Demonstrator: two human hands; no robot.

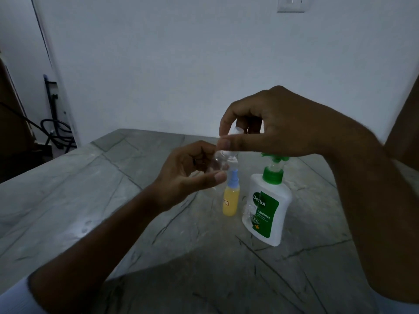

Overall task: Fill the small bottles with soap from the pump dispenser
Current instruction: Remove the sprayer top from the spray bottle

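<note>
My left hand (191,172) holds a small clear bottle (218,163) above the table. My right hand (269,128) pinches the bottle's white cap (234,134) from above, fingers closed around it. Behind and below them a small yellow-filled bottle (230,203) with a blue spray top stands upright. To its right stands the white Dettol pump dispenser (266,210) with a green pump head (275,158), partly hidden under my right wrist. Another small clear bottle (249,211) seems to lie against the dispenser's front; it is hard to make out.
All of it rests on a grey marble-patterned table (113,211) whose far edge meets a white wall. Dark cables and a stand (55,130) sit on the floor at the left. The light is dim.
</note>
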